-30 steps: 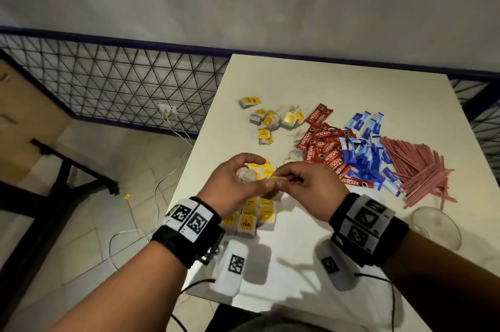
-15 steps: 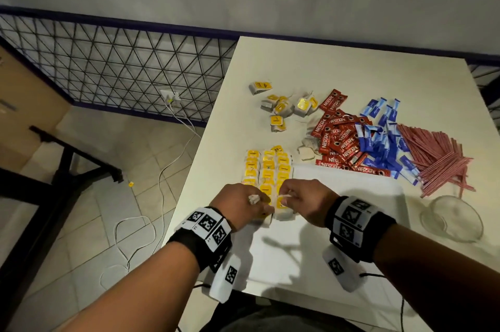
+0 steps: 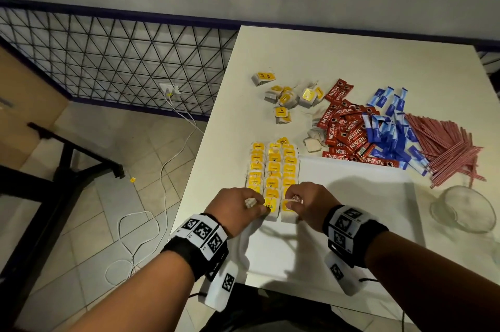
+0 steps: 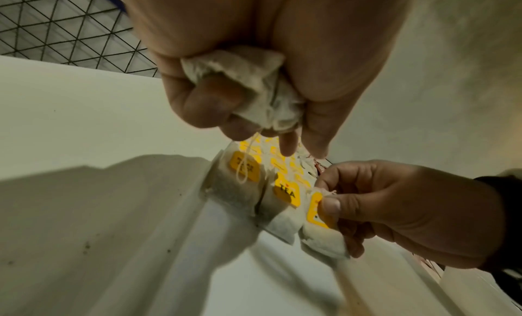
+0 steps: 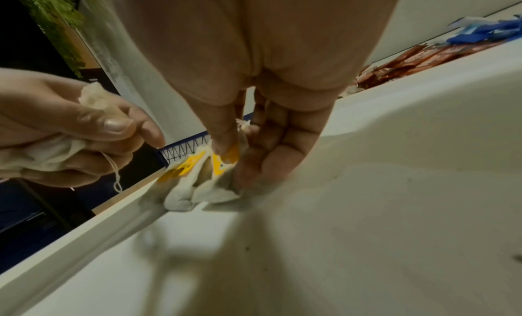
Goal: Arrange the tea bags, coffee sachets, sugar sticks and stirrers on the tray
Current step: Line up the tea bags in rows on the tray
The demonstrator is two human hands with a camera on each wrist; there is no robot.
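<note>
Three rows of yellow-tagged tea bags (image 3: pixel 273 169) lie along the left side of the white tray (image 3: pixel 351 196). My left hand (image 3: pixel 238 207) grips crumpled tea bags (image 4: pixel 254 86) in its palm, a string dangling, at the near end of the rows. My right hand (image 3: pixel 305 202) pinches the nearest tea bag (image 4: pixel 319 211) of the right row by its yellow tag, thumb on top, as it rests on the tray. Loose tea bags (image 3: pixel 284 99), red coffee sachets (image 3: pixel 343 129), blue sugar sticks (image 3: pixel 389 126) and pink stirrers (image 3: pixel 446 150) lie on the table beyond the tray.
A clear glass bowl (image 3: pixel 462 210) sits on the table right of the tray. The table's left edge (image 3: pixel 197 169) runs close beside the tea bag rows, with tiled floor, cables and a wire-mesh fence beyond.
Both hands came down from above the tea bag rows to the rows' near end. The tea bag from the right hand now rests at the near end of the right row.
</note>
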